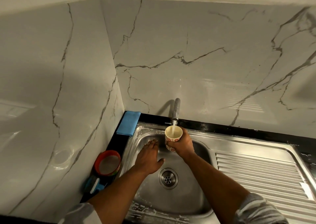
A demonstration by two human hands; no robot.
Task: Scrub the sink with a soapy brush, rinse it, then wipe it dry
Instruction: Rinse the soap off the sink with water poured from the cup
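A steel sink [201, 157] with soap foam along its back and front rims fills the lower middle. My right hand [183, 144] grips a cream cup with red flowers [171, 134] under the tap [176, 110], and water runs into it. My left hand [150, 155] lies flat, fingers straight, against the basin's back-left wall. The drain [168, 178] sits below both hands. A blue brush [93, 184] lies on the black counter at the left. A blue cloth [129, 122] rests at the back-left corner.
A red-rimmed round tub [107, 163] stands on the counter left of the basin. The ribbed drainboard [261, 174] stretches to the right. Marble-patterned walls close in behind and on the left.
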